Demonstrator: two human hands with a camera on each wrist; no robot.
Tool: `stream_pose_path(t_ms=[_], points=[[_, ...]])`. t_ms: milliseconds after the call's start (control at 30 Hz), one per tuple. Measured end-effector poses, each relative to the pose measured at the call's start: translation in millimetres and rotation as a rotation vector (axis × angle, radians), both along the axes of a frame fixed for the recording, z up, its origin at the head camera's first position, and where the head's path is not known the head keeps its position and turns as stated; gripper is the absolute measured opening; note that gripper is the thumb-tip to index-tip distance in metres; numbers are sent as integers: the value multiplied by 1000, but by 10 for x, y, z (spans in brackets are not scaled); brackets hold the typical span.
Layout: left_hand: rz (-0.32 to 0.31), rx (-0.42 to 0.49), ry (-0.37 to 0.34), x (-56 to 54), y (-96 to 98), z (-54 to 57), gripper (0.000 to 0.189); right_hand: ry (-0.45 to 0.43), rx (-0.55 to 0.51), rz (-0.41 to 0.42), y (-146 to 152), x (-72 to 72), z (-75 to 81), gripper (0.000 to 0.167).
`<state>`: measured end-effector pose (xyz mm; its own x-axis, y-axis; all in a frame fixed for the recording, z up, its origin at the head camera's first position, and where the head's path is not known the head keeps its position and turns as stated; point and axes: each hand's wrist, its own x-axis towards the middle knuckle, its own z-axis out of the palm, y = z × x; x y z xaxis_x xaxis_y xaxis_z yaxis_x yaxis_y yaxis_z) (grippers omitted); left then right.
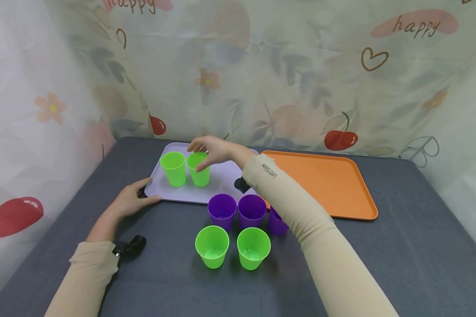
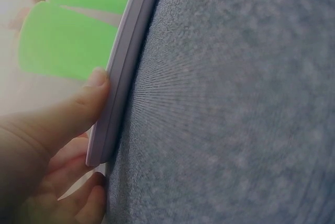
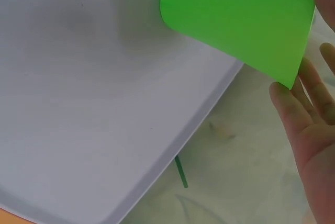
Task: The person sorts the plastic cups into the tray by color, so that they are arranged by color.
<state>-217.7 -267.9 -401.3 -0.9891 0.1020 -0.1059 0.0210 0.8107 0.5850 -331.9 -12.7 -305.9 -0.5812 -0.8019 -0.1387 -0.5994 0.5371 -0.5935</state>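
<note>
Two bright green cups stand upright on a lavender tray (image 1: 226, 178): a left cup (image 1: 175, 171) and a right cup (image 1: 200, 177). My right hand (image 1: 217, 150) reaches over the right cup, its fingers spread loosely around the rim. In the right wrist view, the fingertips (image 3: 281, 92) lie at the edge of that green cup (image 3: 241, 20); how firmly they touch cannot be told. At the tray's near left corner, my left hand (image 1: 128, 201) holds the edge. Its thumb (image 2: 94, 85) presses the tray rim (image 2: 118, 72), with the other fingers curled by the corner.
An orange tray (image 1: 321, 180) lies to the right, partly behind my right forearm. In front stand three purple cups (image 1: 222, 222) in a row, the rightmost partly covered by the sleeve. Closer still are two green cups (image 1: 213, 257). A printed curtain (image 1: 242, 88) hangs behind the table.
</note>
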Motion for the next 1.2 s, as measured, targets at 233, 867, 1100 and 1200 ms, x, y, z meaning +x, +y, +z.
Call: stream_pose_path(t_ms=[233, 867, 1100, 1200], points=[[0, -3, 0, 9, 18, 16, 82, -8, 8, 3, -3, -2, -1, 62], [2, -19, -14, -11, 4, 7, 85, -3, -155, -18, 275, 141, 472, 47], [0, -24, -18, -18, 9, -2, 85, 51, -298, 29, 504, 481, 669, 37], [-6, -31, -12, -18, 16, 7, 85, 47, -327, 43, 653, 653, 674, 35]])
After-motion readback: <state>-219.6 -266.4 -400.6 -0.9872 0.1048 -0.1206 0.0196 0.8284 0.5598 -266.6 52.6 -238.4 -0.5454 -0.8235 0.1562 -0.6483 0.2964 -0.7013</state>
